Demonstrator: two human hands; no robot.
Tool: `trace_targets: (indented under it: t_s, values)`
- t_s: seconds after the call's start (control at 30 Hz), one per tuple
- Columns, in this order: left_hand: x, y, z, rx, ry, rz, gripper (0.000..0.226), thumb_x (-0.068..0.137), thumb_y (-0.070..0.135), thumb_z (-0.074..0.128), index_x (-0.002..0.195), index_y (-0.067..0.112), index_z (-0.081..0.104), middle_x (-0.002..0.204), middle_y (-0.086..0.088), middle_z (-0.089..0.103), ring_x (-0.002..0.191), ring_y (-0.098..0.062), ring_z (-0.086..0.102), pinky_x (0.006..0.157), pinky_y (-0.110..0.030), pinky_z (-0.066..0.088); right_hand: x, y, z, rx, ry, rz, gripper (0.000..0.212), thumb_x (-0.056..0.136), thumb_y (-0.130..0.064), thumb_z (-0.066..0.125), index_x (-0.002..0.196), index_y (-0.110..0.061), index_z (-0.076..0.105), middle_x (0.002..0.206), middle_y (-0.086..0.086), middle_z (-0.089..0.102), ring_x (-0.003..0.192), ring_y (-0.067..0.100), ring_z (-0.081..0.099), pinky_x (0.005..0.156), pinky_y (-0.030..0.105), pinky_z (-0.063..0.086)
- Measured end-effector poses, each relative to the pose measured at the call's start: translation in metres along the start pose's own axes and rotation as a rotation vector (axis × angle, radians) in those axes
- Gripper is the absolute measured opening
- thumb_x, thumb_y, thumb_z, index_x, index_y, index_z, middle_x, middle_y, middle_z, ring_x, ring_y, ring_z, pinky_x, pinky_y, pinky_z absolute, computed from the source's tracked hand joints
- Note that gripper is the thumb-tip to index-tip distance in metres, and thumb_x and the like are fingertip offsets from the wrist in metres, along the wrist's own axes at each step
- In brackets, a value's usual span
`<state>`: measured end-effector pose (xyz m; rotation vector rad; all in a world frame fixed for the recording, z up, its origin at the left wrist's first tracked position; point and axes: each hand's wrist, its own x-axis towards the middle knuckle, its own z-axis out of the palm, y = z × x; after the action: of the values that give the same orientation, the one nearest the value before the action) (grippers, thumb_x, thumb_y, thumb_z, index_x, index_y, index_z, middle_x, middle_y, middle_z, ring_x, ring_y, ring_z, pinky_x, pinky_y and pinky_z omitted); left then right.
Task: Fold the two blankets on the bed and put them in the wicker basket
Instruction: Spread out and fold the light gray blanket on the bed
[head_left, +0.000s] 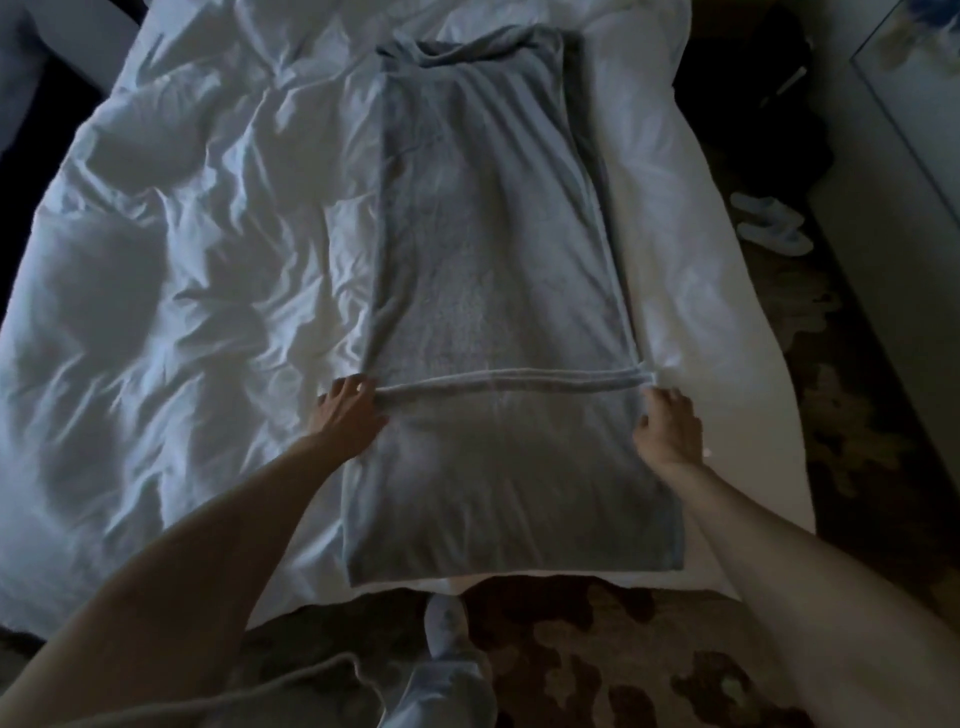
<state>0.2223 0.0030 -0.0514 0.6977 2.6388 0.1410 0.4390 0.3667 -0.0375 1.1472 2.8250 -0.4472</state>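
A grey blanket (493, 249) lies as a long strip down the right half of the bed (156, 260), its near end folded over itself up to a light hem across the middle. My left hand (349, 410) holds the left end of that folded edge. My right hand (670, 423) holds the right end. The near part of the blanket reaches the foot of the bed. Only one blanket shows, and no wicker basket is in view.
Rumpled white bedding covers the left of the bed. A patterned dark carpet (597, 649) surrounds it. White slippers (769, 223) lie on the floor to the right, beside a pale wall. My leg and sock (447, 629) stand at the bed's foot.
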Motion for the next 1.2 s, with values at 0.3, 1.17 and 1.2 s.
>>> trace_targets:
  t_s: [0.3, 1.17, 1.2]
  values:
    - [0.053, -0.013, -0.008, 0.027, -0.235, 0.292, 0.038, 0.088, 0.039, 0.062, 0.119, 0.021, 0.051, 0.112, -0.002, 0.062, 0.100, -0.025, 0.061, 0.082, -0.033, 0.048, 0.096, -0.002, 0.006, -0.695, -0.379, -0.502, 0.044, 0.098, -0.029, 0.047, 0.140, -0.020, 0.036, 0.139, 0.003, 0.047, 0.130, 0.023, 0.041, 0.109, 0.040, 0.024]
    - [0.033, -0.009, 0.003, 0.101, 0.118, 0.084, 0.037, 0.077, 0.013, 0.070, 0.112, 0.008, 0.057, 0.118, -0.017, 0.054, 0.109, -0.038, 0.053, 0.084, -0.049, 0.044, 0.058, -0.001, -0.016, -0.573, -0.106, -0.472, 0.062, 0.072, -0.003, 0.065, 0.133, -0.003, 0.050, 0.126, 0.022, 0.051, 0.114, 0.040, 0.048, 0.090, 0.047, 0.038]
    - [0.020, 0.002, 0.008, 0.133, 0.173, 0.210, 0.040, 0.071, 0.010, 0.073, 0.109, 0.010, 0.060, 0.116, -0.015, 0.056, 0.106, -0.037, 0.056, 0.083, -0.048, 0.044, 0.044, -0.004, -0.014, -0.520, -0.066, -0.503, 0.061, 0.069, -0.001, 0.066, 0.129, 0.000, 0.054, 0.124, 0.025, 0.053, 0.111, 0.042, 0.052, 0.089, 0.049, 0.040]
